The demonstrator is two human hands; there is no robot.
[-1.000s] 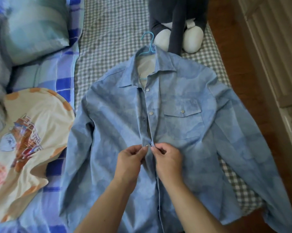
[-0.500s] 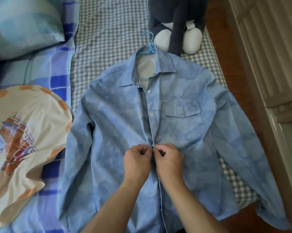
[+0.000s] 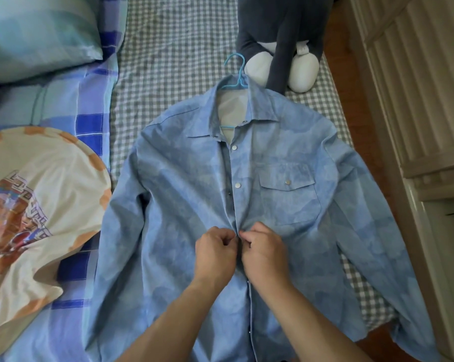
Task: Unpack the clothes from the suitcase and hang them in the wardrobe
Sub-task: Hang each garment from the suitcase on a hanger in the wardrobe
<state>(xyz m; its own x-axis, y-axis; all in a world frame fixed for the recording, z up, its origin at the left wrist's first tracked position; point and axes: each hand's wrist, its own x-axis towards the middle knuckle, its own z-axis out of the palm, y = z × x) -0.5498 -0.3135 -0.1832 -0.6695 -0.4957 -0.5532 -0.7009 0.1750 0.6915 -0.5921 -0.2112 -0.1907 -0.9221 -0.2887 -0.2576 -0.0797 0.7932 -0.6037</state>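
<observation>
Here the blue shirt (image 3: 285, 205) lies spread flat across the bed (image 3: 168, 48), on a blue hanger (image 3: 236, 74) whose hook points toward the far edge; the left hand (image 3: 215, 253) and right hand (image 3: 265, 253) each pinch the shirt's front placket at mid-chest, knuckles nearly touching

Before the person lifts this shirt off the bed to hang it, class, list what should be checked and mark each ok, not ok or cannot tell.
1. Hanger inside the shirt, hook out past the collar: ok.
2. Upper two front snaps closed: ok.
3. Snap under the left hand and right hand closed: cannot tell, the fingers hide it.
4. Placket below the hands fastened: cannot tell.
5. Right-side sleeve fully on the bed: not ok, it trails over the edge.
</observation>
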